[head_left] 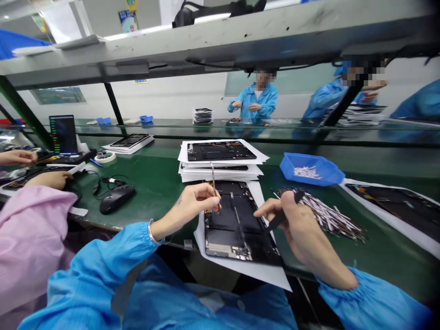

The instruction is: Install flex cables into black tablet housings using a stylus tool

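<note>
An open black tablet chassis (237, 224) lies on a white sheet (256, 272) at the front edge of the green bench. My left hand (192, 204) is closed on thin metal tweezers (213, 183), whose tips touch the chassis near its upper left. My right hand (295, 224) is closed on a black stick-like tool (280, 217), its tip resting on the right side of the chassis. Both my sleeves are blue.
A stack of chassis on white sheets (220, 158) lies behind. A blue tray (311, 168) and a pile of thin strips (330, 217) are to the right. At left are a mouse (117, 198), a tape roll (105, 157) and a pink-sleeved person (30, 229). Blue-coated people work opposite.
</note>
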`<action>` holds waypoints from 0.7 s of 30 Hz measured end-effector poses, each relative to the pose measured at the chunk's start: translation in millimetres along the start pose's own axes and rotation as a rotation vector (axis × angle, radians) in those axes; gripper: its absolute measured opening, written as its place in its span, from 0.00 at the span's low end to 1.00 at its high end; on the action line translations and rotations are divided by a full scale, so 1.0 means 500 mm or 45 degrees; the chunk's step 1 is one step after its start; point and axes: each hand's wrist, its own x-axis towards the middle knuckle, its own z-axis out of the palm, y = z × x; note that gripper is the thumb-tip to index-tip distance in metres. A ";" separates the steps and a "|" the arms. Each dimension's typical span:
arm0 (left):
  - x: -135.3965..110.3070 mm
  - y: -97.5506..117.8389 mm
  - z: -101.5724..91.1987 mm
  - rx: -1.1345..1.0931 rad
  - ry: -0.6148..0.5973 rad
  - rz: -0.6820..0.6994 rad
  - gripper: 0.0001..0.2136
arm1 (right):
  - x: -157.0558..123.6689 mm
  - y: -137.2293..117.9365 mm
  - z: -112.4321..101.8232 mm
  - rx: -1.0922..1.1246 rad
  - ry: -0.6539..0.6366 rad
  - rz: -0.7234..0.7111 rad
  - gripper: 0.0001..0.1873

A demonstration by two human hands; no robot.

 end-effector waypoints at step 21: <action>0.020 0.012 -0.009 0.732 -0.148 0.147 0.07 | 0.003 0.012 0.020 0.062 -0.196 0.085 0.14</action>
